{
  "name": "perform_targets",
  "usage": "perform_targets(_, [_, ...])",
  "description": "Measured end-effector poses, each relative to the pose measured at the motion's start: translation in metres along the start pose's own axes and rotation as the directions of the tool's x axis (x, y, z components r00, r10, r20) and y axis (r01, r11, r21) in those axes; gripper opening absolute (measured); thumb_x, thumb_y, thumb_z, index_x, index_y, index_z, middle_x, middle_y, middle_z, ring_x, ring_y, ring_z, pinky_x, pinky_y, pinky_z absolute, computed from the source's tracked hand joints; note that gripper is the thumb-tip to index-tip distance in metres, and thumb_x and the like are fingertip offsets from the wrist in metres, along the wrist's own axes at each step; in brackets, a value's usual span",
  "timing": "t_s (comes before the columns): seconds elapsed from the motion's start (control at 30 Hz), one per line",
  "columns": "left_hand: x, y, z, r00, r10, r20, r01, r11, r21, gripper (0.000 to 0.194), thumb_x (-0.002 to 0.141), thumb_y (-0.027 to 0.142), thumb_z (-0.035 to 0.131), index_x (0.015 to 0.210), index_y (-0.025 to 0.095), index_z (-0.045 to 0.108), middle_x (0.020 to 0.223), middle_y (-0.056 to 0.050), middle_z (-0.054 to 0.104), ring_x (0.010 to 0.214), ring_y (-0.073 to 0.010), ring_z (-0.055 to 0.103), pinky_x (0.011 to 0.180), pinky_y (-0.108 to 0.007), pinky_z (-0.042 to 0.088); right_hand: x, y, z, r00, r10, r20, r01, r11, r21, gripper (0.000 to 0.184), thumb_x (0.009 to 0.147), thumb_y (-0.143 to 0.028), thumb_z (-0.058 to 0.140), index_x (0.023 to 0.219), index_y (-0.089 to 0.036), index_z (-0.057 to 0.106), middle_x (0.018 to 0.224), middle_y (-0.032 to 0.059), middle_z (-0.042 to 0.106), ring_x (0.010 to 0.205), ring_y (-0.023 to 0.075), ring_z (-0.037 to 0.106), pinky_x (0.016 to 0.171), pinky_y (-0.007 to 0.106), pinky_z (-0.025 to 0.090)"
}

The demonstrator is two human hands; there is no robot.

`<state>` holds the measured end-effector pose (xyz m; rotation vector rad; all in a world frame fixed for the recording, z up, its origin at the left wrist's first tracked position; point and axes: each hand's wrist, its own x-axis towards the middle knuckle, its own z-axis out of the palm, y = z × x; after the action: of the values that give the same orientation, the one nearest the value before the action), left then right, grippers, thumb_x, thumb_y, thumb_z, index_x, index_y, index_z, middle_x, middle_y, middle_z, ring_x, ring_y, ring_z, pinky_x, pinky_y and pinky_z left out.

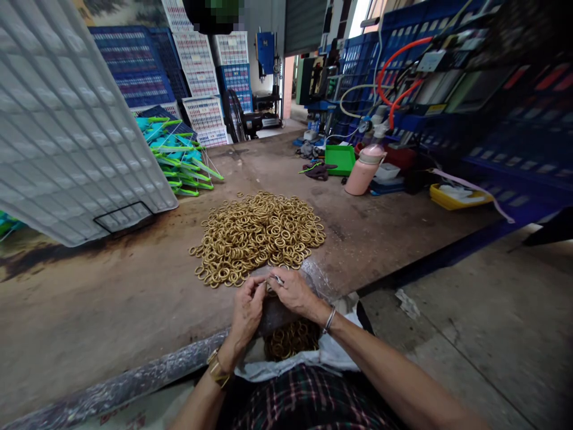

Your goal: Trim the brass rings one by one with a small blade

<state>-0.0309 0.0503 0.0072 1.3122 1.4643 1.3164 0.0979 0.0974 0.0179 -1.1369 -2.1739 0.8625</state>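
A heap of brass-coloured rings [262,233] lies on the brown worktable [147,292]. At its near edge my left hand [249,306] is closed in a pinch, thumb against fingers; what it holds is too small to make out. My right hand [295,294] meets it fingertip to fingertip, closed on a small silvery metal tool [279,279] whose kind I cannot tell. One ring seems to show just below the fingers. Under my wrists, more brass rings [290,340] lie in an open white sack [342,352] at my lap.
A grey-white plastic crate [80,137] leans at the left, beside green and blue hangers [183,161]. Farther right stand a pink bottle [362,172], a green tray [339,160] and a yellow tray [456,196]. Machinery with orange hoses [394,57] rises behind; stacked crates [194,63] line the back.
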Motion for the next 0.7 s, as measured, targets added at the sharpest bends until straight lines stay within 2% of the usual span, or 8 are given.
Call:
perform_targets(0.23, [-0.004, -0.007, -0.001, 0.991, 0.110, -0.071, -0.098, 0.983, 0.154, 0.015, 0.080, 0.024, 0.048, 0.078, 0.017, 0.061, 0.071, -0.001, 0.062, 0.067, -0.0141, 0.055, 0.066, -0.025, 0.042, 0.001, -0.009, 0.003, 0.995, 0.084, -0.051, -0.083, 0.996, 0.024, 0.015, 0.081, -0.022, 0.044, 0.069, -0.019, 0.052, 0.065, -0.0004, 0.055, 0.061, 0.0111, 0.047, 0.059, 0.021, 0.033])
perform_targets(0.37, [-0.008, -0.007, -0.001, 0.987, 0.137, -0.082, -0.119, 0.974, 0.193, 0.017, 0.082, 0.025, 0.046, 0.076, 0.018, 0.060, 0.068, 0.000, 0.060, 0.065, -0.0131, 0.054, 0.064, -0.024, 0.042, 0.003, -0.008, 0.004, 0.972, 0.232, 0.029, -0.232, 0.945, 0.232, 0.017, 0.080, -0.024, 0.043, 0.066, -0.018, 0.052, 0.056, -0.0027, 0.053, 0.054, 0.0102, 0.047, 0.055, 0.020, 0.034])
perform_targets(0.43, [-0.010, -0.004, -0.002, 0.988, 0.131, -0.082, -0.114, 0.976, 0.184, 0.018, 0.082, 0.026, 0.046, 0.073, 0.018, 0.060, 0.065, 0.001, 0.059, 0.063, -0.0128, 0.053, 0.063, -0.023, 0.041, 0.003, -0.006, 0.004, 0.963, 0.253, 0.092, -0.269, 0.904, 0.333, 0.022, 0.081, -0.025, 0.041, 0.062, -0.018, 0.050, 0.052, -0.0038, 0.050, 0.051, 0.0092, 0.045, 0.053, 0.020, 0.035])
perform_targets(0.57, [-0.015, 0.002, -0.001, 0.998, 0.025, -0.056, -0.022, 0.998, 0.059, 0.018, 0.081, 0.030, 0.049, 0.072, 0.017, 0.059, 0.065, 0.000, 0.059, 0.062, -0.0121, 0.053, 0.062, -0.023, 0.041, 0.001, -0.006, 0.005, 0.968, 0.224, 0.108, -0.249, 0.877, 0.412, 0.024, 0.081, -0.026, 0.041, 0.061, -0.017, 0.049, 0.055, -0.0032, 0.052, 0.054, 0.0083, 0.046, 0.055, 0.019, 0.036])
perform_targets(0.63, [-0.017, 0.004, -0.001, 0.995, -0.097, -0.017, 0.096, 0.994, -0.053, 0.020, 0.080, 0.034, 0.049, 0.073, 0.017, 0.056, 0.061, 0.002, 0.055, 0.053, -0.0095, 0.048, 0.053, -0.020, 0.039, 0.000, -0.007, 0.004, 0.971, 0.217, 0.101, -0.240, 0.877, 0.416, 0.021, 0.080, -0.027, 0.043, 0.062, -0.017, 0.048, 0.056, -0.0037, 0.051, 0.054, 0.0083, 0.045, 0.054, 0.019, 0.035])
perform_targets(0.7, [-0.019, 0.005, -0.001, 0.974, -0.224, 0.036, 0.226, 0.960, -0.162, 0.024, 0.079, 0.040, 0.050, 0.074, 0.017, 0.054, 0.055, 0.005, 0.050, 0.042, -0.0060, 0.038, 0.042, -0.018, 0.031, -0.001, -0.009, 0.003, 0.973, 0.213, 0.088, -0.230, 0.891, 0.391, 0.020, 0.079, -0.027, 0.044, 0.062, -0.017, 0.047, 0.055, -0.0046, 0.048, 0.053, 0.0082, 0.043, 0.052, 0.019, 0.034])
